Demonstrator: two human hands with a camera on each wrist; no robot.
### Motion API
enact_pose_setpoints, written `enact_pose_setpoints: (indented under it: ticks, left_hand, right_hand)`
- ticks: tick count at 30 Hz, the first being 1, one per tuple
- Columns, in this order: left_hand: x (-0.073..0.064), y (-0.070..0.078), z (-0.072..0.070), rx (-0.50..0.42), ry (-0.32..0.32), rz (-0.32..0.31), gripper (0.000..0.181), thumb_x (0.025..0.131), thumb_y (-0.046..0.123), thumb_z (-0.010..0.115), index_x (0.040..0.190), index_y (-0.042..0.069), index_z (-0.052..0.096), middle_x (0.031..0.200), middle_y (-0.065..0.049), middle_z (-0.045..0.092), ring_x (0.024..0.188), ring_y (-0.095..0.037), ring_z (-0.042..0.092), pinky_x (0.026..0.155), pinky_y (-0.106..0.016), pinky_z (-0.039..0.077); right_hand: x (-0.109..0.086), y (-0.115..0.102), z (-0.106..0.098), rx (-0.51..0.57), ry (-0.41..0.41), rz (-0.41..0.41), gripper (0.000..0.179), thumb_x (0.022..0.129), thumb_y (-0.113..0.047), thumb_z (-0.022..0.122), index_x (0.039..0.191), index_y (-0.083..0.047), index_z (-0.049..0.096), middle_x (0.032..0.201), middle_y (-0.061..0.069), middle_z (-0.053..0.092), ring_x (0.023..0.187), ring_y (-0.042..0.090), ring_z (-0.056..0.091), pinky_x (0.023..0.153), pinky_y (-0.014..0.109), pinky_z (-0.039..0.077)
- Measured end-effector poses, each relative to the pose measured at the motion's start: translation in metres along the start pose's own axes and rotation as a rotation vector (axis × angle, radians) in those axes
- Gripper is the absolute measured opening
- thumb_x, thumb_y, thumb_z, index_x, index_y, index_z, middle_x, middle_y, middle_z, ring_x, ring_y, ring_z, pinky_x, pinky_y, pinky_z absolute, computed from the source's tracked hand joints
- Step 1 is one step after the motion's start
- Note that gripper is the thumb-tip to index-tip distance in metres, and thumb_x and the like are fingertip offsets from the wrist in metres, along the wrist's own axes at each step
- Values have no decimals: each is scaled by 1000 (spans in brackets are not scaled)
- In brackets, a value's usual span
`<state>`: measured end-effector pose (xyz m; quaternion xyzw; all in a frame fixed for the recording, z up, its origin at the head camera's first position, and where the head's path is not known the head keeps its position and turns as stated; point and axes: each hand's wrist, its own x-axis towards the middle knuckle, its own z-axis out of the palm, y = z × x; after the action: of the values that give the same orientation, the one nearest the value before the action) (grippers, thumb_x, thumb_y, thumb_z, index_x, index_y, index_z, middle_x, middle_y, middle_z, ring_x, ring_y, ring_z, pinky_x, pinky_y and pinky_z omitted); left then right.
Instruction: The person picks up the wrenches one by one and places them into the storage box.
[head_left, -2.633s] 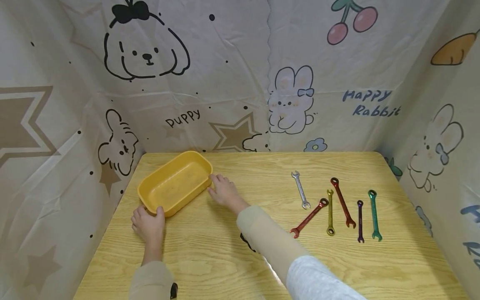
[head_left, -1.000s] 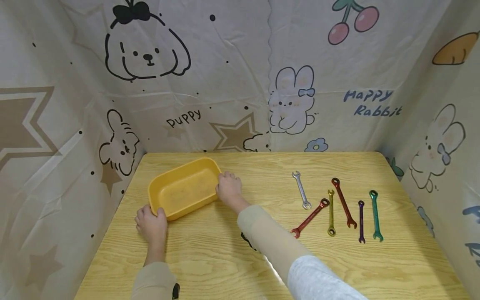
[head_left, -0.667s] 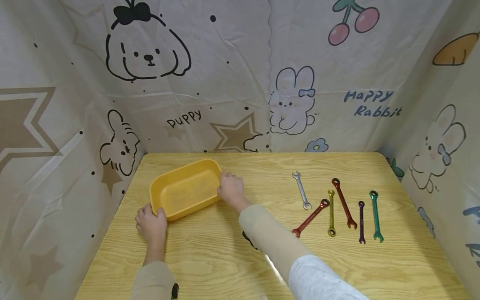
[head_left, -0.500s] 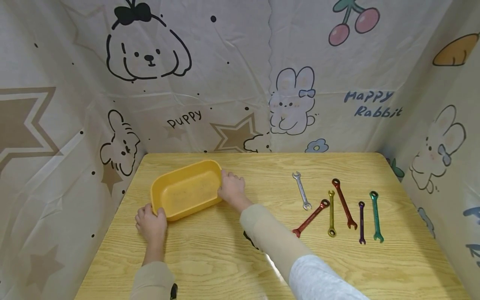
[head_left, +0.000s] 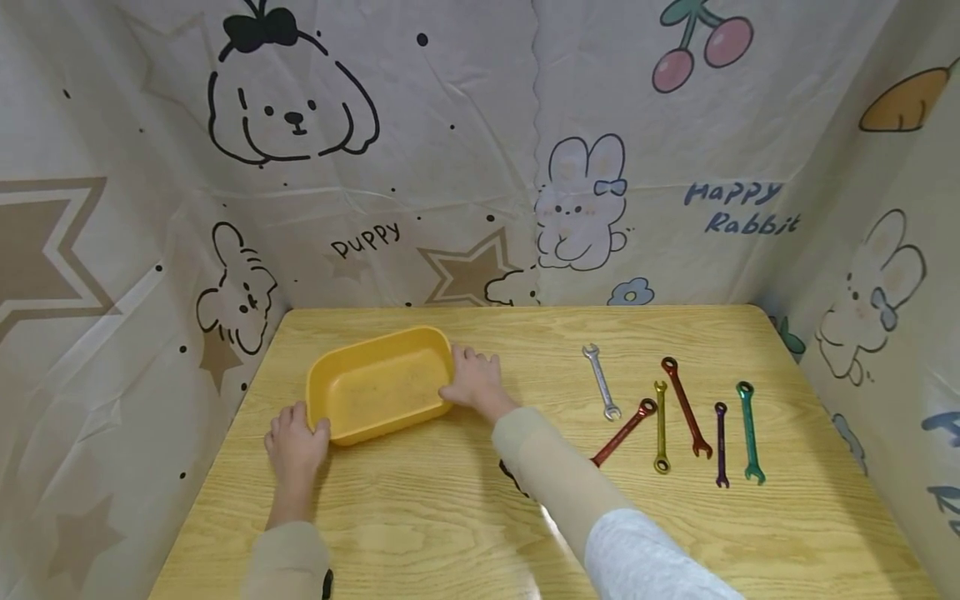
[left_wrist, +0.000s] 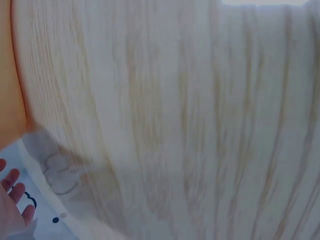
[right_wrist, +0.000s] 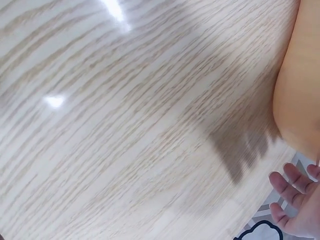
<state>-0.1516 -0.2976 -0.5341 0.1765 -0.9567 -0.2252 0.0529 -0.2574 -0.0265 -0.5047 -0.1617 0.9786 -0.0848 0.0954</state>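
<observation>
A yellow plastic tub (head_left: 378,433) stands on the left half of the wooden table (head_left: 420,517), its long side slightly slanted. At its left end is my left hand (head_left: 294,446), fingers spread and the thumb close to the near corner. My right hand (head_left: 480,385) lies by the tub's right end, its fingers extended and apart. Whether either hand still touches the rim is hard to tell. Both wrist views mostly show tabletop, with a hand's spread fingers at a bottom corner.
On the right lie several wrenches: a silver one (head_left: 602,383), a red one (head_left: 628,429) partly behind my right sleeve, a gold one (head_left: 661,429), another red one (head_left: 686,408), a purple one (head_left: 721,446) and a green one (head_left: 749,433). Printed cloth (head_left: 465,150) encloses the table.
The tub has slid right and a little nearer, and turned straighter. My right hand went along with it. In the latest moment the fingers of both hands have loosened from its ends.
</observation>
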Motion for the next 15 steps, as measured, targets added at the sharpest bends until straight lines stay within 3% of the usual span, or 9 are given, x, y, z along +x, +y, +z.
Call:
enact_pose_setpoints:
  ticks: [6,15]
  left_hand:
    - [5,0,-3,82,-75,67,55,90,29,40,131,-7,31,127,-29,34,118,-45,26,96,-60,17]
    - [7,1,-2,102,-109,97,57,90,29,39,133,-7,28,129,-30,32,117,-45,26,95,-60,17]
  right_hand:
    - [-2,9,3,7,17,-30,79,77,-55,54,140,-15,28,132,9,45,111,29,50,93,47,32]
    - [-5,16,5,27,12,-40,76,80,-54,53,140,-14,28,130,11,44,115,30,46,95,50,30]
